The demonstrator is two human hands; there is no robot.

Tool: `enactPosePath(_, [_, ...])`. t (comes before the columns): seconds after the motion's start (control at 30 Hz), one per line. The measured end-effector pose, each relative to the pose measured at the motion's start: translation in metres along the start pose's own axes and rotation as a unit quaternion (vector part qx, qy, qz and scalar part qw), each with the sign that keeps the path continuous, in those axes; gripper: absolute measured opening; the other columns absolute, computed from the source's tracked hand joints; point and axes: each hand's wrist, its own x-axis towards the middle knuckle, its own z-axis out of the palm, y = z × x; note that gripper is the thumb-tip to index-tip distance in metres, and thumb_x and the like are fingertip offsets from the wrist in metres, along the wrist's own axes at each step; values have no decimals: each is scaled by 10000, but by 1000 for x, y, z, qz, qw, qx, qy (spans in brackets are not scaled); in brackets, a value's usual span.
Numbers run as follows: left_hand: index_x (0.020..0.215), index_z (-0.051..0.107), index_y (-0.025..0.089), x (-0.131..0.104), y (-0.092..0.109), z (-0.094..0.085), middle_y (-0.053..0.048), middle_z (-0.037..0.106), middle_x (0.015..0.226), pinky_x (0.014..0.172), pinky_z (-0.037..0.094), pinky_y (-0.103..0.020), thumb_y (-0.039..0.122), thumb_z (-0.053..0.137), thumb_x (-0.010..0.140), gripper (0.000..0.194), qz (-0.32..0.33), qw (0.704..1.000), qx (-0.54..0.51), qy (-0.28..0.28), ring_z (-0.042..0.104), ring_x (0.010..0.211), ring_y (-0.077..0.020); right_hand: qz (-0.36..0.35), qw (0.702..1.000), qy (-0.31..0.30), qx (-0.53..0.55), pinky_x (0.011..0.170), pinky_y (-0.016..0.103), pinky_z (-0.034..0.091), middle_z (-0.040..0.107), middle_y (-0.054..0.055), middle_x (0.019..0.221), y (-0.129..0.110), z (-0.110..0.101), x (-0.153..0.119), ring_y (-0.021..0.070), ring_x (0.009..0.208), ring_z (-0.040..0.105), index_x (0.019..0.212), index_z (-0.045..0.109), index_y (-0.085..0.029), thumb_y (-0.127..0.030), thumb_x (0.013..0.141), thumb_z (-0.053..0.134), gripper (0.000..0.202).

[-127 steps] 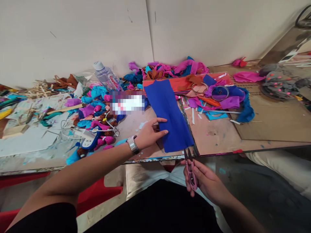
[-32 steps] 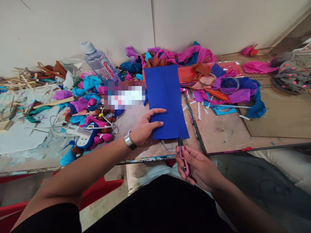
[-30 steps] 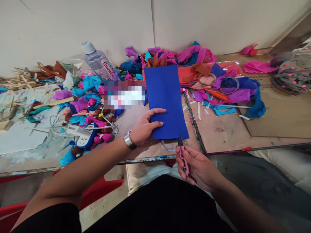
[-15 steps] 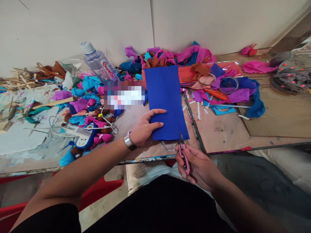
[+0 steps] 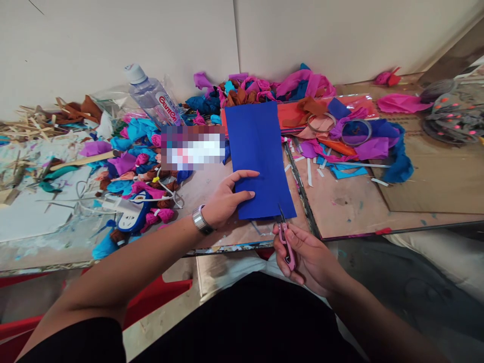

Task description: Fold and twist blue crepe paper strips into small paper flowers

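Observation:
A dark blue rectangular sheet lies on the table before me, its near edge close to the table's front. My left hand rests at the sheet's left edge, thumb and index finger on top of it and spread apart. Pink-handled scissors are held in my right hand at the sheet's near right corner. Their blades point away from me, one over the sheet near its lower edge.
Crumpled coloured paper pieces and a bottle stand left of the sheet, near a blue-white power socket. Two tape rings lie on scraps to the right, beside cardboard. Wooden sticks are at far left.
The sheet's near right corner and the scissor blades have shifted very slightly. My left hand stays in place on the sheet.

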Motion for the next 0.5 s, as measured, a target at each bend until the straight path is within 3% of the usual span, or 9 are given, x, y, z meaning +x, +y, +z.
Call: enactPosePath(0.5, [1289,707,254,-2,-4,-2,-54,715,1258,818,594,-283,188,805,808,495,19,999,32,-17,674,975,-175,-15,1000,6,-5,325,133,359,613,-29,747,-3,4,1,92,496,610,1088,637,-193,-481,972,754,332])
